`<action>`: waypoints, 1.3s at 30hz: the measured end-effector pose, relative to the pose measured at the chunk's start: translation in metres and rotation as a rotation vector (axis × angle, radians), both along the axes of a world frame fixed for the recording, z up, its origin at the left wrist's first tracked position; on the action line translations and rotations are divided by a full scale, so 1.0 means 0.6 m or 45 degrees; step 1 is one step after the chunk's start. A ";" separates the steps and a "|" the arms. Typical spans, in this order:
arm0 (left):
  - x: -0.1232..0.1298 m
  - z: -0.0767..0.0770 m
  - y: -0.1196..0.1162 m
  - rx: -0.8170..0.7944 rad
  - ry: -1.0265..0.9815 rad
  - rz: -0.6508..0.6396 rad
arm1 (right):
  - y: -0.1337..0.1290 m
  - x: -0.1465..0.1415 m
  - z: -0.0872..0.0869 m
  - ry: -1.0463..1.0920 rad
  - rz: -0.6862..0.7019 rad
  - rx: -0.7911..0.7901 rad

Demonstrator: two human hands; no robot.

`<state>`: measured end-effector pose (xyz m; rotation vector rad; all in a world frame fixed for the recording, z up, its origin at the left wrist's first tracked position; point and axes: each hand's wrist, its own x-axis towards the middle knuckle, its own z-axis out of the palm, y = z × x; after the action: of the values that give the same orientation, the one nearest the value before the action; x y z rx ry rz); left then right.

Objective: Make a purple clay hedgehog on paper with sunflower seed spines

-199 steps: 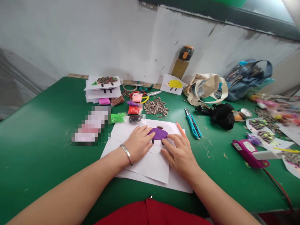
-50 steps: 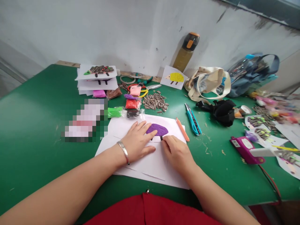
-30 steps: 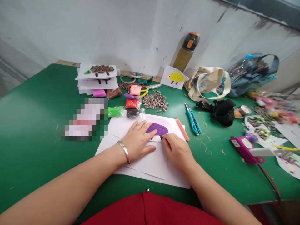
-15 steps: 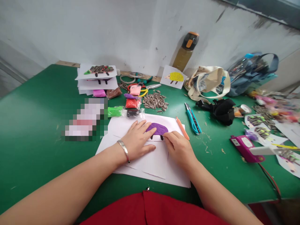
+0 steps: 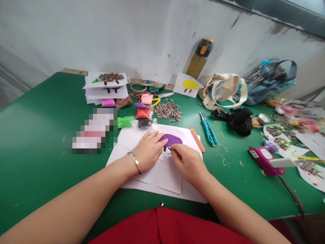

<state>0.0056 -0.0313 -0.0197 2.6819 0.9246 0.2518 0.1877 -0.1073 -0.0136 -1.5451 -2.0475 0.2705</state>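
Observation:
My left hand (image 5: 148, 150) lies flat on the white paper (image 5: 162, 176), fingers stretched out, with the fingertips touching the left edge of a purple clay shape (image 5: 172, 139). One short black clay leg (image 5: 165, 148) shows beneath that shape. Just below the purple clay, my right hand (image 5: 186, 161) is closed in a pinch. A tiny dark tip pokes out at its fingertips, too small to name. The right hand hides the spot where a second leg was seen. To the right of the paper's drawing lies an orange marker (image 5: 197, 139).
Clay packets (image 5: 144, 113), sunflower seeds (image 5: 169, 110) and scissors (image 5: 166, 95) lie beyond the paper. A blue utility knife (image 5: 208, 129) is to the right, near a magenta glue-gun-like device (image 5: 266, 161). Finished cards (image 5: 105, 81), a bottle (image 5: 199, 59) and bags (image 5: 225, 89) line the wall.
My right hand has moved a little left along the purple shape's lower edge and now covers the right leg. The left thumb has drawn in toward the fingers.

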 end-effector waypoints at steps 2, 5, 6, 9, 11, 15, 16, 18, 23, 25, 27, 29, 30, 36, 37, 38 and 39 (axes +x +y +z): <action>0.000 0.000 -0.001 -0.006 0.000 0.005 | 0.002 -0.007 -0.002 0.001 0.002 -0.012; 0.001 0.001 -0.003 -0.018 0.011 0.020 | 0.002 -0.015 -0.007 0.013 0.010 -0.026; 0.001 0.001 -0.003 -0.021 0.017 0.022 | 0.002 -0.016 -0.008 0.028 0.008 -0.029; 0.002 0.001 -0.005 -0.019 0.030 0.021 | 0.004 -0.016 -0.011 0.085 -0.012 -0.021; 0.002 0.001 -0.005 -0.017 0.028 0.023 | 0.005 -0.015 -0.013 0.098 -0.016 -0.018; 0.001 0.001 -0.006 -0.017 0.022 0.027 | 0.005 -0.014 -0.019 0.048 0.006 -0.028; 0.001 0.001 -0.006 -0.014 0.018 0.026 | 0.005 -0.014 -0.020 0.035 0.015 -0.032; 0.001 0.001 -0.006 -0.002 0.011 0.024 | 0.004 -0.014 -0.021 0.013 0.034 -0.040; 0.001 0.001 -0.006 0.000 0.020 0.028 | 0.002 -0.014 -0.017 -0.007 0.060 -0.030; 0.002 0.002 -0.006 -0.010 0.030 0.031 | 0.001 -0.013 -0.016 0.032 0.058 -0.011; 0.002 0.003 -0.006 -0.020 0.036 0.032 | 0.000 -0.013 -0.016 0.066 0.053 0.010; 0.003 0.004 -0.007 -0.025 0.040 0.034 | -0.001 -0.014 -0.017 0.053 0.055 0.011; 0.003 0.005 -0.007 -0.026 0.043 0.036 | -0.002 -0.015 -0.017 0.035 0.055 0.004; 0.002 0.005 -0.008 -0.013 0.049 0.038 | -0.001 -0.018 -0.017 -0.014 0.055 -0.007; 0.002 0.005 -0.008 -0.013 0.048 0.038 | -0.001 -0.018 -0.017 0.002 0.053 -0.003; 0.002 0.005 -0.008 -0.012 0.046 0.038 | -0.002 -0.017 -0.017 0.026 0.047 0.002; 0.002 0.004 -0.008 -0.011 0.044 0.040 | -0.002 -0.017 -0.017 0.053 0.038 0.011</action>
<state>0.0067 -0.0361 -0.0172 2.6739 0.9760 0.2085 0.1777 -0.1084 -0.0240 -1.4929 -2.0382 0.3024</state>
